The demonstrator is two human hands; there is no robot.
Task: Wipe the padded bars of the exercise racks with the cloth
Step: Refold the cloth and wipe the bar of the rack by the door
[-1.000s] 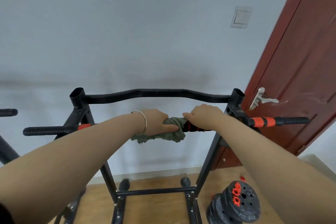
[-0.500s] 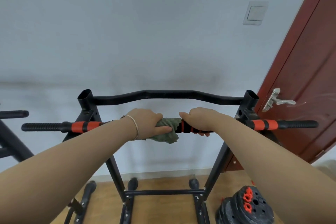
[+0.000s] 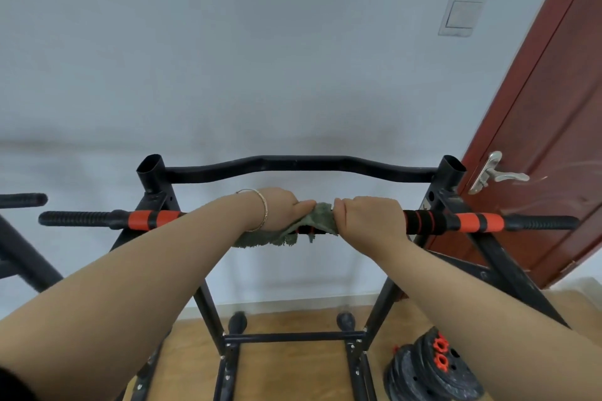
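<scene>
A frayed, grey-green cloth (image 3: 317, 221) is pinched between the left hand (image 3: 282, 210) and right hand (image 3: 365, 216), both clamped on it. The black-and-orange padded bar (image 3: 423, 221) is exposed beside the right hand

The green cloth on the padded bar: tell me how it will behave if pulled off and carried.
The green cloth is probably floppy: it wraps the padded bar and its frayed edge sags below the left hand. It looks light, since a loose grip holds it. It likely bunches rather than slides between the hands; the right hand pinches its other end.
</scene>
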